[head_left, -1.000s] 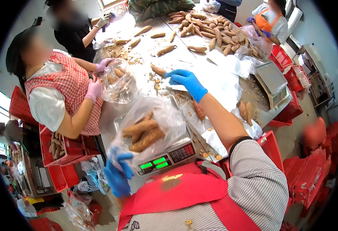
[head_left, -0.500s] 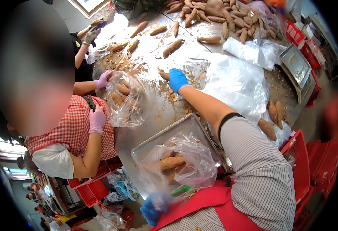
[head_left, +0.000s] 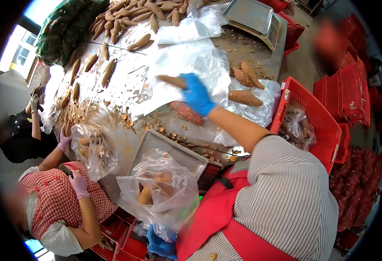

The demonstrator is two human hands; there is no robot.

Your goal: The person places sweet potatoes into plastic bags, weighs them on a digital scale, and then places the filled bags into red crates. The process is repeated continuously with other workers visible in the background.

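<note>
My right hand (head_left: 197, 95), in a blue glove, is closed around one end of a tan sweet potato (head_left: 171, 81) above the white plastic sheets (head_left: 191, 56). Just under this hand a reddish sweet potato (head_left: 186, 113) lies on the plastic. Low in the view my left hand (head_left: 160, 244), also blue-gloved, is curled at the near edge of a clear plastic bag (head_left: 173, 209); its fingertips are partly hidden. Sweet potatoes (head_left: 145, 195) show inside the bag, which rests on the metal scale tray (head_left: 180, 150).
Several sweet potatoes (head_left: 243, 98) lie right of my hand, and a heap (head_left: 134, 13) lies far back. A second scale (head_left: 252, 19) stands beyond. A red crate (head_left: 308, 117) is at my right. Left, a pink-gloved person (head_left: 80, 185) holds a bag (head_left: 93, 152).
My view has swung right. My right hand has lifted a sweet potato off the bare tabletop and carried it right, over the plastic sheets. My left hand stays by the bag.
</note>
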